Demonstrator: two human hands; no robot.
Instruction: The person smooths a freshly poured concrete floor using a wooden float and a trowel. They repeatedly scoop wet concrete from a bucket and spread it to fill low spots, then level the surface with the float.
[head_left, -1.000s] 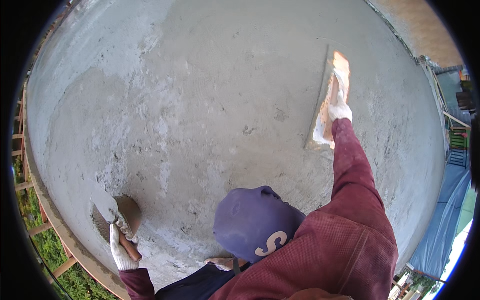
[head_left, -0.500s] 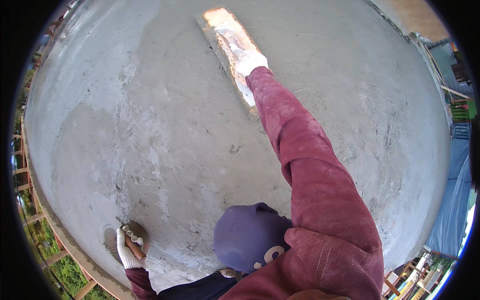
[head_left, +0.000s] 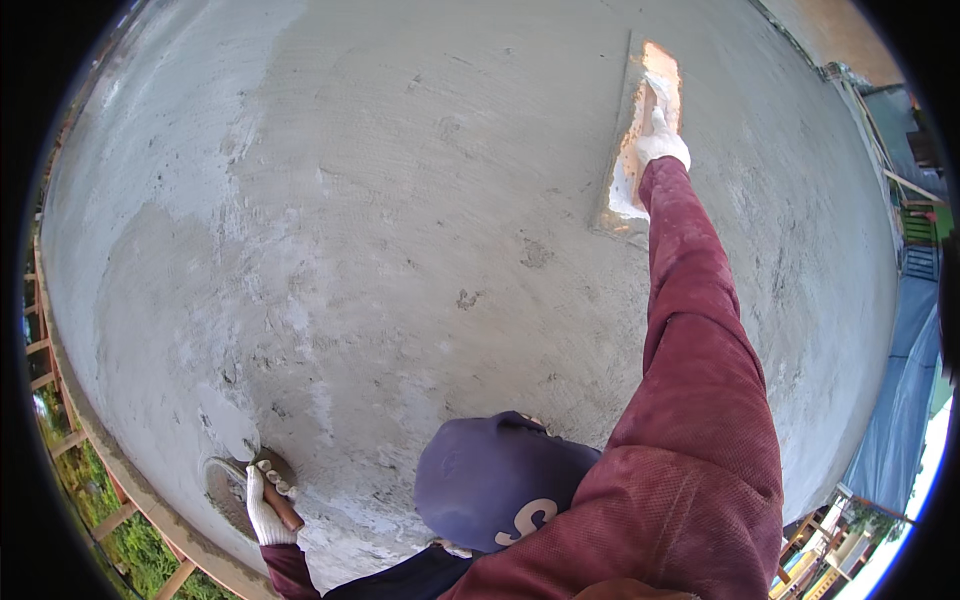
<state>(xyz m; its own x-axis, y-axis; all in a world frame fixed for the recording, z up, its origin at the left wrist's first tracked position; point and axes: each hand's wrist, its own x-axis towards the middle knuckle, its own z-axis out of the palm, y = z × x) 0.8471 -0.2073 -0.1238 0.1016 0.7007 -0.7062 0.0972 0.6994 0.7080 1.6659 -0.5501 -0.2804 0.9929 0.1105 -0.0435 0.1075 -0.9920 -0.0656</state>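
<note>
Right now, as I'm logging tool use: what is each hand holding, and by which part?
The right hand grips a long plastering trowel by the handle on its back. The left hand holds a small round trowel by its brown handle.

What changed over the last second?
The right hand swept the long trowel left across the plastered wall, then back to the upper right. The left hand kept its grip on the small round trowel at lower left.
</note>
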